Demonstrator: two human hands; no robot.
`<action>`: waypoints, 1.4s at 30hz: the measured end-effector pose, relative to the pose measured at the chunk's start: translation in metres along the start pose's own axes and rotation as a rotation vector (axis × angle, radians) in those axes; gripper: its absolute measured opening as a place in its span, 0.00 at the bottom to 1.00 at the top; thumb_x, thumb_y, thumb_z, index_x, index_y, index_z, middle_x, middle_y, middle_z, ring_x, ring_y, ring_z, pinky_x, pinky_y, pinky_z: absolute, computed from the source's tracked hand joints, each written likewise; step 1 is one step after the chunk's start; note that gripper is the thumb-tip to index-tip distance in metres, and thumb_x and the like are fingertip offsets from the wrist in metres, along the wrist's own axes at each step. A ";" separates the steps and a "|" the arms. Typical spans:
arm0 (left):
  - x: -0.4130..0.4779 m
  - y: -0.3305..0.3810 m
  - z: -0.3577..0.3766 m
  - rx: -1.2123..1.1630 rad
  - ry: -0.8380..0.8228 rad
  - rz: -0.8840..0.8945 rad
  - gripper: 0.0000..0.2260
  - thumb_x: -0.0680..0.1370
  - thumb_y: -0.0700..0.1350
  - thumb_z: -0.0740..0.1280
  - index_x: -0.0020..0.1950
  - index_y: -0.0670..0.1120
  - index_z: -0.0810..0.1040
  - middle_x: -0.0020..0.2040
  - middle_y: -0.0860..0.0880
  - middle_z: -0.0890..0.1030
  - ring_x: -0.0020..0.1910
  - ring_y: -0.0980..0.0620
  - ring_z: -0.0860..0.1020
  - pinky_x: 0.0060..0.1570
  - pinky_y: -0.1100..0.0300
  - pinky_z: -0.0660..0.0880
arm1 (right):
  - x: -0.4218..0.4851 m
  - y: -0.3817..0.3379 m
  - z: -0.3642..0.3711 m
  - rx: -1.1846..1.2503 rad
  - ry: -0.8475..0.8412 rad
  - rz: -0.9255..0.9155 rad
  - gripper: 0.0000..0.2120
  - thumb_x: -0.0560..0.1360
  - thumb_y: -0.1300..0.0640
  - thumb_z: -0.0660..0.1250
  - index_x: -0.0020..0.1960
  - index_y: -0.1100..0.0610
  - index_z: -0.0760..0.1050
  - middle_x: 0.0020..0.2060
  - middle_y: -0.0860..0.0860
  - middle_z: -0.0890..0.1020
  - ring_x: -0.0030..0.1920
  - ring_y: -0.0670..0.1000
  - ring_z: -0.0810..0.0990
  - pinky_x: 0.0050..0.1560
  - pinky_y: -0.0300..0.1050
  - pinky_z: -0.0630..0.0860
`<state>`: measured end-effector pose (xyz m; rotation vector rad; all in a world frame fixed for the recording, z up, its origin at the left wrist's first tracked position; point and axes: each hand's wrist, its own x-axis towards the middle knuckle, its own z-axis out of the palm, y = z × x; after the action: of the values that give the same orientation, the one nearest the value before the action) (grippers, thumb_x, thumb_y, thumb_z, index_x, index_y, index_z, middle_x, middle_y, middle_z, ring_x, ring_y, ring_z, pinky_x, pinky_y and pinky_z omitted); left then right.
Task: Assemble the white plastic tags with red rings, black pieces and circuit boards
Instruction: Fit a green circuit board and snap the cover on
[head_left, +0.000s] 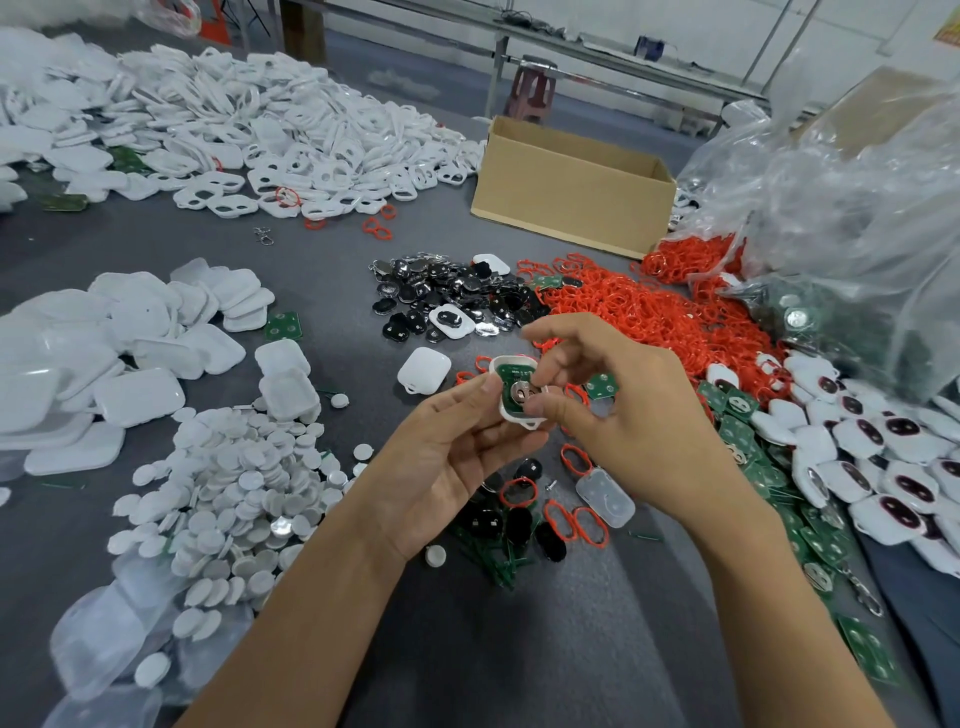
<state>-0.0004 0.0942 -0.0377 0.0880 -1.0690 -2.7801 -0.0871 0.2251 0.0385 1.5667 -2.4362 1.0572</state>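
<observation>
left hand (457, 457): gripping white tag (505, 411)
tag axis: running far to near, loop nearest
right hand (618, 415): pinching circuit board (511, 371)

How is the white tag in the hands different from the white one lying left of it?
The held tag shows a green circuit board; the lying tag shows plain white. The left hand and right hand grip the held tag; the lying tag rests on the table. Both are white.
</observation>
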 end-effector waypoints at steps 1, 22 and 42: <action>0.000 0.000 0.000 -0.004 0.002 -0.001 0.11 0.76 0.48 0.67 0.52 0.44 0.86 0.53 0.42 0.85 0.51 0.50 0.84 0.51 0.58 0.80 | 0.000 0.000 0.000 -0.011 0.002 -0.007 0.22 0.70 0.61 0.76 0.61 0.51 0.74 0.41 0.44 0.81 0.43 0.43 0.77 0.48 0.32 0.71; 0.001 0.000 0.001 -0.003 0.048 0.008 0.11 0.75 0.45 0.66 0.50 0.41 0.85 0.51 0.42 0.85 0.48 0.50 0.84 0.49 0.58 0.81 | -0.001 -0.002 0.002 -0.009 -0.009 0.033 0.20 0.69 0.60 0.76 0.56 0.50 0.71 0.42 0.43 0.84 0.45 0.41 0.79 0.46 0.24 0.67; 0.000 0.010 0.005 0.191 0.185 0.051 0.06 0.79 0.37 0.63 0.51 0.39 0.80 0.42 0.41 0.86 0.37 0.51 0.85 0.36 0.60 0.81 | -0.002 0.002 0.019 -0.028 0.034 -0.032 0.21 0.72 0.62 0.73 0.62 0.53 0.73 0.48 0.42 0.83 0.50 0.42 0.80 0.54 0.39 0.74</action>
<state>0.0006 0.0902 -0.0273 0.3297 -1.2647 -2.5583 -0.0813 0.2164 0.0221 1.5600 -2.3854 1.0320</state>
